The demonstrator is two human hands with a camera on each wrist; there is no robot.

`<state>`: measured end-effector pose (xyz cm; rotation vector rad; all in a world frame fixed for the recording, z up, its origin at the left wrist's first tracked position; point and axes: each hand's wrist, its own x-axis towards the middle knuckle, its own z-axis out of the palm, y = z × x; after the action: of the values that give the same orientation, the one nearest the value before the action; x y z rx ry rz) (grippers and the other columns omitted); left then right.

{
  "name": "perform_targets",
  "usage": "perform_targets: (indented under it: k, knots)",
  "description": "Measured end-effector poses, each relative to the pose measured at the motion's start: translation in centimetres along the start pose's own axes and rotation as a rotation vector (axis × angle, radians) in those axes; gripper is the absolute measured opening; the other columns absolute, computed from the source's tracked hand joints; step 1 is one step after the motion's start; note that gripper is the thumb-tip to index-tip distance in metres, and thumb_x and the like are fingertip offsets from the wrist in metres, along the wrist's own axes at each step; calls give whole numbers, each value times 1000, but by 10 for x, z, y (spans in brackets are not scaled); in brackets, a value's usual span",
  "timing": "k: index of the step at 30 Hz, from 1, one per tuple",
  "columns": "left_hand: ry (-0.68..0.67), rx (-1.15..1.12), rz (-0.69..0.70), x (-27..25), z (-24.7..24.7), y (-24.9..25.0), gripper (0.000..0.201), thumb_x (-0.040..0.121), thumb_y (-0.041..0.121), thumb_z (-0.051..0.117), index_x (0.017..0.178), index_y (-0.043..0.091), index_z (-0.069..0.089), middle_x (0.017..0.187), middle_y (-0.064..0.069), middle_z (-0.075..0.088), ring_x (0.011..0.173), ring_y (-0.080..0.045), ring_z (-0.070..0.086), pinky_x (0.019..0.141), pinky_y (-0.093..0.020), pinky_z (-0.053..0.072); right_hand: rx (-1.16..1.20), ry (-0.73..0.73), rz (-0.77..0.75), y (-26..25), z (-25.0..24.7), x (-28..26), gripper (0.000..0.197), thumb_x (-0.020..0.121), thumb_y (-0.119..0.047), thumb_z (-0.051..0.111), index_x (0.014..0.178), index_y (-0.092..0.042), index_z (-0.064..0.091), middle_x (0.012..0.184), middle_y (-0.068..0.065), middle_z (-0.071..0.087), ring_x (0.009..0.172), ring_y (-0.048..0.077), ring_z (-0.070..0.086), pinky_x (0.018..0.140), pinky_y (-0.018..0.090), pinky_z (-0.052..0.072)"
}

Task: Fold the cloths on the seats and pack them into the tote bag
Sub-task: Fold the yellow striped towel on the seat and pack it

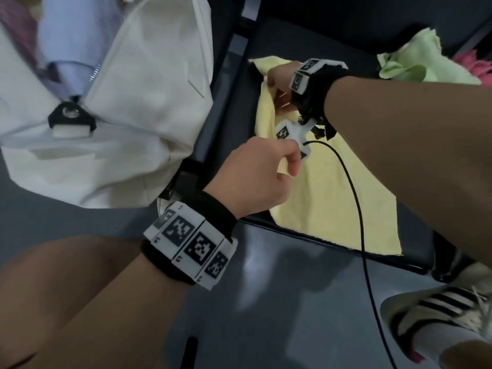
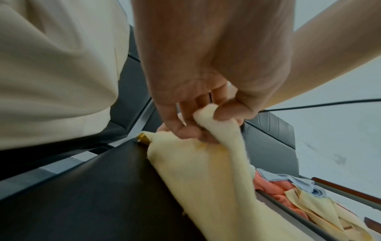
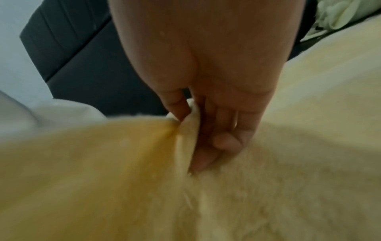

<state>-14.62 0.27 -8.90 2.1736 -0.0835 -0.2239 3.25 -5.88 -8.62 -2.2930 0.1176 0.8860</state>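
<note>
A pale yellow cloth [image 1: 332,187] lies spread on a black seat [image 1: 239,115]. My left hand [image 1: 266,171] pinches its near-left corner between thumb and curled fingers; the left wrist view shows that corner of the yellow cloth [image 2: 206,163] held by the left hand [image 2: 208,117]. My right hand [image 1: 279,81] pinches the far-left corner; up close the right hand [image 3: 198,130] has thumb and fingers closed on a fold of the yellow cloth [image 3: 103,179]. The white tote bag [image 1: 133,102] sits open on the seat to the left, with a light blue cloth [image 1: 66,35] inside.
A light green cloth [image 1: 418,62] and a pink cloth [image 1: 476,65] lie on the seat at the far right. A black cable [image 1: 359,222] hangs from my right wrist across the yellow cloth. My shoe [image 1: 439,315] stands on the grey floor [image 1: 279,302] below the seat edge.
</note>
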Motion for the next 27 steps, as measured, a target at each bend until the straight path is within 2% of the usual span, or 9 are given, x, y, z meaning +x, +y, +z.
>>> perform_targets:
  k: [3,7,12,16,19,22,23,25,27]
  knots:
    - [13,-27,103,1,8,11,20,75,4,54,77,24,57,53,9,40,43,-9,38,47,-15,24,217,98,68,4,-14,0,15,96,-13,47,90,-5,60,85,9,66,77,24,67,71,39,58]
    - [-8,-114,182,5,22,29,16,73,9,52,75,23,58,50,11,40,44,-8,38,45,-12,25,335,113,81,21,-51,-5,17,91,-13,49,96,-3,61,96,12,70,88,30,69,82,46,57]
    - [-39,-178,282,9,53,51,24,73,2,53,93,15,55,68,-7,43,61,-21,41,56,-39,41,400,218,165,53,-99,-8,14,92,-16,47,83,-8,54,78,6,59,78,25,61,89,42,53]
    - [-97,-212,254,15,81,70,29,76,-1,53,99,15,47,71,-2,44,71,-26,47,72,-46,47,393,288,227,84,-123,-16,20,93,-17,44,75,-12,49,72,3,52,71,22,54,87,35,50]
    - [-150,-205,236,20,101,80,28,77,0,52,100,15,46,81,-16,54,77,-32,50,78,-50,48,388,306,263,110,-139,-22,20,95,-16,44,75,-13,48,71,1,52,76,23,56,85,32,51]
    - [-192,-194,236,21,119,80,27,79,-2,53,101,11,47,88,-21,56,65,-18,49,77,-49,49,251,307,250,135,-152,-26,24,100,-17,42,76,-13,45,77,3,49,71,21,52,57,27,44]
    - [-204,-197,227,21,124,79,27,80,-3,53,103,10,47,90,-21,56,60,-12,45,74,-46,49,238,304,246,147,-156,-24,24,101,-17,41,78,-11,47,79,5,49,72,22,53,56,29,42]
    - [-237,-206,190,22,131,77,29,82,-1,55,109,10,48,95,-15,57,63,-11,50,67,-38,49,293,225,241,168,-160,-18,18,102,-15,40,88,-10,51,89,7,55,89,26,60,73,36,51]
    - [-303,-216,142,22,135,76,35,86,4,58,117,16,48,102,-5,59,76,-19,62,68,-34,54,384,196,207,186,-161,-12,15,100,-13,43,91,-12,55,101,7,62,99,25,63,86,38,55]
